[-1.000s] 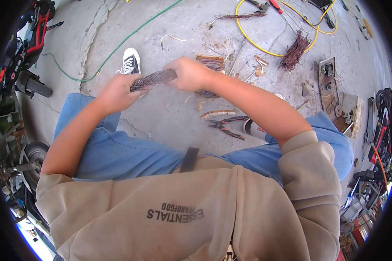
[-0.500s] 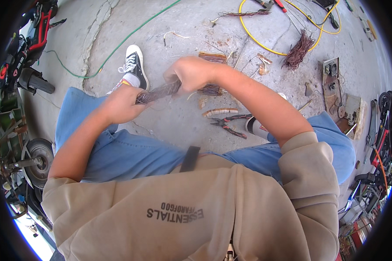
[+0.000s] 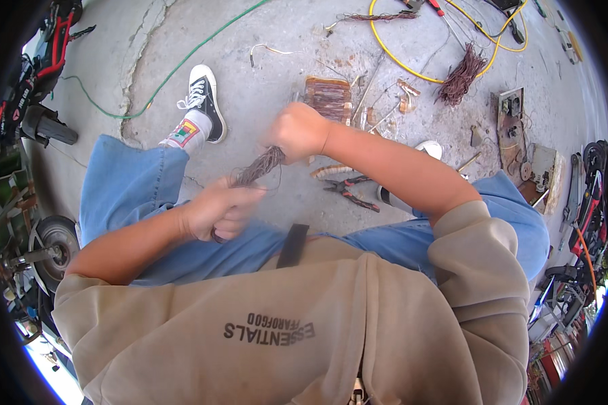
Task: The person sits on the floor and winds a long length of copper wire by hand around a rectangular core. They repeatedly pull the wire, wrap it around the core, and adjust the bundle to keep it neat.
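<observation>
Between my hands stretches a bundle of thin dark copper wire (image 3: 261, 167), tilted up toward the right, with a few loose strands looping off it. My left hand (image 3: 223, 209) is wrapped round its lower end, and a dark tip pokes out below the fist. Round the upper end my right hand (image 3: 300, 133) is closed, slightly blurred. Just beyond the right hand lies a wound copper coil block (image 3: 328, 98) on the concrete floor. Pliers with red and black handles (image 3: 350, 194) rest near my right foot, beside a curved pale strip (image 3: 330, 171).
A tangled wire bundle (image 3: 463, 75) lies at the far right within a yellow hose (image 3: 412, 71). A green cord (image 3: 182, 66) crosses the far left. Metal parts (image 3: 513, 128) stand at right, a wheel (image 3: 55, 251) at left. Wire scraps and debris litter the floor.
My left hand has moved down and nearer, turning the wire bundle from nearly level to steeper. My right hand has dropped slightly, and more of the coil block shows.
</observation>
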The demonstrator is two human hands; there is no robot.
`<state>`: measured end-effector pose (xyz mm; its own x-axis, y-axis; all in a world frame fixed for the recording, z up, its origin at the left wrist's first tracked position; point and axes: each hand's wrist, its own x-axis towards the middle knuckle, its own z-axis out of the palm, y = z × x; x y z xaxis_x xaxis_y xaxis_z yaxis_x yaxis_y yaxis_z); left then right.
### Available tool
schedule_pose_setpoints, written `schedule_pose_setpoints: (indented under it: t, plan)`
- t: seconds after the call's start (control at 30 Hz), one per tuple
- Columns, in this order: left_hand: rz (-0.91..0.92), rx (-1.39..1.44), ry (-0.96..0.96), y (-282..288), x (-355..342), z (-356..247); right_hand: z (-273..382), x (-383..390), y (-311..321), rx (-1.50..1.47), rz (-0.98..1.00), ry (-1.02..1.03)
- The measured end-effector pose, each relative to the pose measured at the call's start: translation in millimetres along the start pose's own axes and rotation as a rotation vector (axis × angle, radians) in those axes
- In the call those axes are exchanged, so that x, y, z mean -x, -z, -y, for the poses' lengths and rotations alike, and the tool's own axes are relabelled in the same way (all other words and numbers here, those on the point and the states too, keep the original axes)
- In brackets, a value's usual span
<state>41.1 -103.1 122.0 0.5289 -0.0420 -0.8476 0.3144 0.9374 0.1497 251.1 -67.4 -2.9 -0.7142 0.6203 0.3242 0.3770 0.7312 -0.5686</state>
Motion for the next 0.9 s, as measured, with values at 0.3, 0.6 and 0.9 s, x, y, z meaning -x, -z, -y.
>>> schedule_pose_setpoints:
  t: [0.3, 0.6, 0.9]
  plan:
    - [-0.179, -0.017, -0.084, 28, -8, -14, -11, -24, -25, 0.085, 0.032, -0.296]
    - [-1.088, -1.844, -0.543, 30, -32, -55, -19, -47, 0, -0.067, 0.036, -0.403]
    - [-0.569, -1.046, -0.546, 121, -82, -85, -111, 86, 80, -0.714, -0.735, -1.057]
